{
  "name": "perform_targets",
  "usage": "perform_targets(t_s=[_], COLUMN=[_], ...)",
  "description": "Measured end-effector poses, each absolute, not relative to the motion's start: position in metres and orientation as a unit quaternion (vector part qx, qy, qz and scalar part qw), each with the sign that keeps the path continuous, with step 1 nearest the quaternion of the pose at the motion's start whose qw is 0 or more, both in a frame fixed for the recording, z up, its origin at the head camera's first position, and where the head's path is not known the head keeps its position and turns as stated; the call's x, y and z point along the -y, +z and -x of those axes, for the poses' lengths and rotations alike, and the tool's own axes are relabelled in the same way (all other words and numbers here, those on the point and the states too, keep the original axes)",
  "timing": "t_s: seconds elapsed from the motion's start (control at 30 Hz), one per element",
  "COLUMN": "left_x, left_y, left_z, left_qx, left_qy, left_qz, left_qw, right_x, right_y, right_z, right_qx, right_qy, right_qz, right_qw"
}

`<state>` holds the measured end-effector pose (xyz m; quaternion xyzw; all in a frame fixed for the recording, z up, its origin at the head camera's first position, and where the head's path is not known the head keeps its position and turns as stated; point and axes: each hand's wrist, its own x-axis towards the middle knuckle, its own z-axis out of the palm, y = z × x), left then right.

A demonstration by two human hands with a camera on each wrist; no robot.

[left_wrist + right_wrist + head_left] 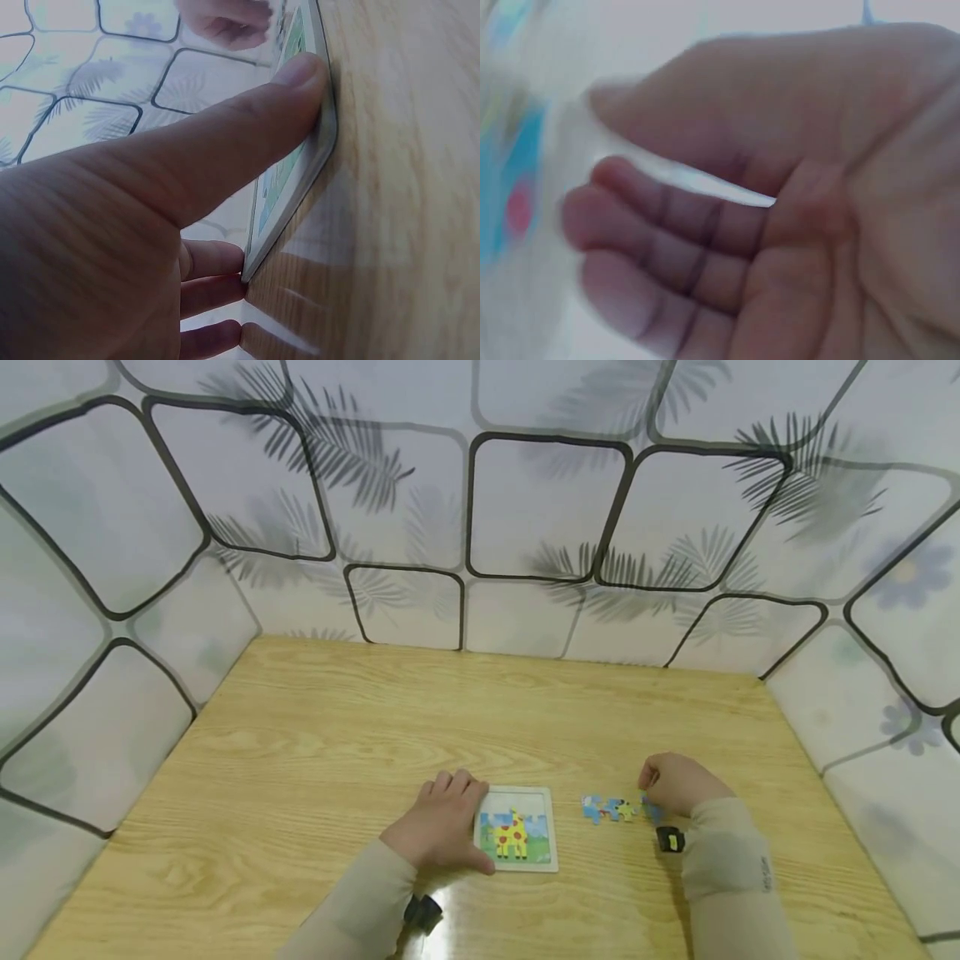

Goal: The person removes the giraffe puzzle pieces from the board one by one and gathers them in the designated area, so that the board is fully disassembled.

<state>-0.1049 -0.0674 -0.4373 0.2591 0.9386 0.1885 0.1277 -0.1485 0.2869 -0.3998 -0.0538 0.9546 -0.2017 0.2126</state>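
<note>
The left hand (442,827) spreads against the puzzle board (517,799). Loose pieces (592,808) lie right of it in a sideways row. The right hand (681,785), nearer them, bends over their right end; I can't tell if it pinches one.

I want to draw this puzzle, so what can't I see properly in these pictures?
- Head view: loose pieces look too small to show their details; the right hand covers part of one.
- Right wrist view: a blue thing is blurred and cut off by the left edge.
- Left wrist view: the puzzle board is steeply slanted, partly behind the left hand.
- Head view: the bottom edge cuts off both sleeves.
</note>
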Motion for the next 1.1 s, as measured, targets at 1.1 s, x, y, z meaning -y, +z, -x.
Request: perform_targets(t_s=[1.1], left_x=[0.066], left_y=[-0.443], left_z=[0.108], left_qx=[-0.943], left_qy=[0.169], left_qz=[-0.261], left_qw=[0.115], right_x=[-0.111], right_y=[-0.436], right_z=[0.105], right_qx=[-0.931], right_qy=[-0.214], right_qz=[0.268], right_qw=[0.123])
